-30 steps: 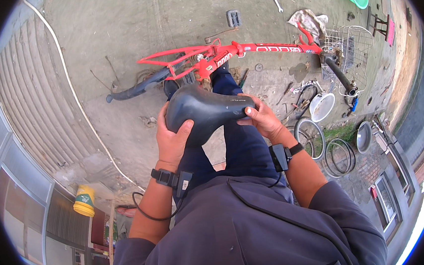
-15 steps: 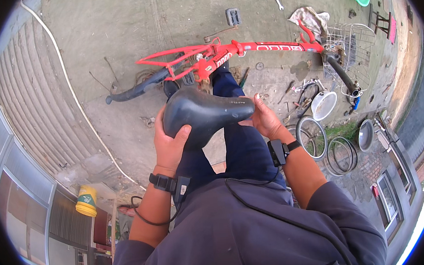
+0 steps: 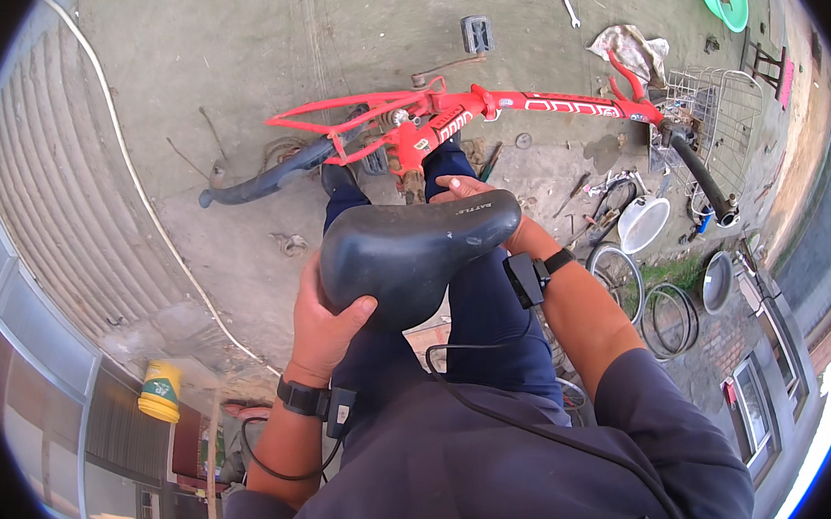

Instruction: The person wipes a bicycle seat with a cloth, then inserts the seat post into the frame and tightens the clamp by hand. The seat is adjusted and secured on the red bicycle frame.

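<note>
Black moulded bicycle saddle [image 3: 415,255], smooth and matte with a rounded nose, sits off the bike at picture centre above the knees. Left hand [image 3: 327,315] grasps its wide end, right hand [image 3: 474,191] grips the far side. Red tubular bike frame [image 3: 482,113] lies at 12 o'clock on the concrete floor [image 3: 224,60], seatless; saddle not fitted yet. Wire basket [image 3: 707,115] at 2 o'clock, loose wheel rims [image 3: 621,268] at 3.

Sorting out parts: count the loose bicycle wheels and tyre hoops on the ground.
2 clearly: a spoked wheel by the right forearm, and a bare black hoop just right of it. More may be hidden behind the body.
</note>
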Motion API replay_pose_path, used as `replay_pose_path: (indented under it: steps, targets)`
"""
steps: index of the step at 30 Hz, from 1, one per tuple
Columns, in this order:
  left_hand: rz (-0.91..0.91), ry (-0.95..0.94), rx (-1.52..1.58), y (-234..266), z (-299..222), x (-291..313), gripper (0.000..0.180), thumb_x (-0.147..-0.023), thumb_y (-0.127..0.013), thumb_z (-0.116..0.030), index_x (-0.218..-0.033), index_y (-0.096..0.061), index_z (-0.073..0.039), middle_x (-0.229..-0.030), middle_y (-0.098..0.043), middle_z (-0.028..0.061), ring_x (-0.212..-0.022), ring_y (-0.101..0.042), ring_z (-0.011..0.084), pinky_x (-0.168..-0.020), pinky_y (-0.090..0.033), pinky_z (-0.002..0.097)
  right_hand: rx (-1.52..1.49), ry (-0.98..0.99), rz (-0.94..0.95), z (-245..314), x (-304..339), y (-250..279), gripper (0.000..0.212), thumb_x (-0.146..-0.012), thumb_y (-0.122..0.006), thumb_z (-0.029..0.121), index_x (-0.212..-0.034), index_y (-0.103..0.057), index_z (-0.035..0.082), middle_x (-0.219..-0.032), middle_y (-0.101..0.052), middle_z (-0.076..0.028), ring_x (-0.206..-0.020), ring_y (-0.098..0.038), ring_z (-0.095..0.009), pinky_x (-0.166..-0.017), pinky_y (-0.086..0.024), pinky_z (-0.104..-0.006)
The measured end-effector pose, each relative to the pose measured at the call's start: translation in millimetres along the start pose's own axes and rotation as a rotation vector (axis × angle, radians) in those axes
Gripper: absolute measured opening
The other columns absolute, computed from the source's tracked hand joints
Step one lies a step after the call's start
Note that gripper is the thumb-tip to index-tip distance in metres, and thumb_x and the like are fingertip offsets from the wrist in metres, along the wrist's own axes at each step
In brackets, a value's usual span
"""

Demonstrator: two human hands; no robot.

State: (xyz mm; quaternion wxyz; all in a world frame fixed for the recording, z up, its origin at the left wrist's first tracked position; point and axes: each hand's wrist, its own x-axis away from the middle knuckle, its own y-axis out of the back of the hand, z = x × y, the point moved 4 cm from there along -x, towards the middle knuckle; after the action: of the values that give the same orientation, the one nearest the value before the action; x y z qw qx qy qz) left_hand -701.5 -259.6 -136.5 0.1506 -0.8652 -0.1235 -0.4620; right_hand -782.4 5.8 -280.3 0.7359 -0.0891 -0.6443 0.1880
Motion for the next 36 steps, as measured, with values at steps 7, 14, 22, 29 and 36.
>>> replay_pose_path:
  steps: [7,14,22,29,36]
  targets:
    - [0.029,0.069,-0.005,7,6,-6,0.102,-0.073,-0.093,-0.026,-0.152,-0.035,0.003,-0.143,-0.052,0.0137,-0.133,-0.051,0.0224,-0.114,-0.04,0.0384,-0.194,-0.1,0.141,1,-37,-28,0.051,-0.104,-0.062,0.047,-0.13,-0.063,0.003,-0.104,-0.071,-0.007,-0.088,-0.07,-0.014,-0.074,-0.057,-0.0302]
    - [0.041,0.096,-0.015,10,3,-10,0.102,-0.069,-0.096,-0.026,-0.148,-0.037,0.002,-0.14,-0.053,0.0133,-0.13,-0.052,0.022,-0.112,-0.042,0.0388,-0.308,-0.141,0.036,-13,-59,-35,0.05,-0.106,-0.055,0.05,-0.127,-0.067,0.006,-0.101,-0.071,-0.006,-0.08,-0.069,-0.013,-0.068,-0.056,-0.0294]
    - [0.116,0.112,-0.027,16,4,-14,0.104,-0.067,-0.098,-0.023,-0.148,-0.036,-0.001,-0.139,-0.053,0.012,-0.131,-0.051,0.0221,-0.111,-0.042,0.0392,-0.27,-0.248,0.003,-15,-67,-26,0.048,-0.108,-0.053,0.047,-0.12,-0.069,0.004,-0.097,-0.073,-0.006,-0.076,-0.071,-0.015,-0.067,-0.057,-0.032]
    - [0.246,0.188,0.183,31,6,-25,0.098,-0.071,-0.097,-0.034,-0.145,-0.042,-0.003,-0.138,-0.058,0.0112,-0.128,-0.056,0.0219,-0.108,-0.045,0.0385,-0.243,-0.242,-0.016,2,-58,-38,0.045,-0.107,-0.056,0.045,-0.114,-0.07,0.003,-0.097,-0.073,-0.005,-0.076,-0.07,-0.016,-0.068,-0.057,-0.0324]
    - [0.304,0.227,0.315,39,21,-38,0.09,-0.073,-0.096,-0.038,-0.142,-0.048,-0.007,-0.134,-0.062,0.0089,-0.124,-0.06,0.0205,-0.104,-0.048,0.0369,-0.189,-0.201,-0.092,-2,-59,-41,0.049,-0.107,-0.054,0.048,-0.111,-0.072,0.003,-0.087,-0.067,-0.001,-0.068,-0.059,-0.009,-0.062,-0.05,-0.0285]
